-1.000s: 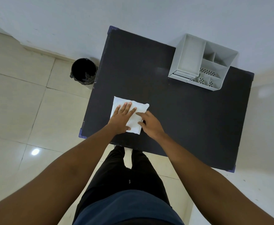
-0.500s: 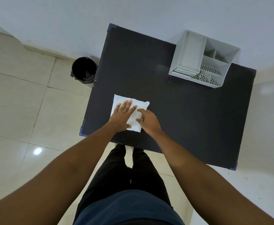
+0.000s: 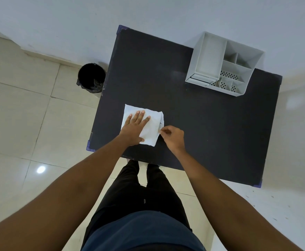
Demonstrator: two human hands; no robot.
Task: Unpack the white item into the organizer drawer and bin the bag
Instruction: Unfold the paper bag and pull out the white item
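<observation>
A white bag (image 3: pixel 152 127) with the white item inside lies flat on the black table (image 3: pixel 202 124), near its front left corner. My left hand (image 3: pixel 133 129) presses flat on the bag with fingers spread. My right hand (image 3: pixel 171 137) is at the bag's right edge, its fingertips pinched on that edge. The white organizer (image 3: pixel 222 64) stands at the table's far right, with its drawer front (image 3: pixel 200 78) facing me. A black bin (image 3: pixel 91 77) stands on the floor left of the table.
A white wall runs behind the table. Pale floor tiles (image 3: pixel 21 115) surround it. My legs stand at the table's front edge. Bare table surface lies between the bag and the organizer.
My right hand has slid from on top of the bag to its right edge and pinched it. The left hand stays flat on the bag.
</observation>
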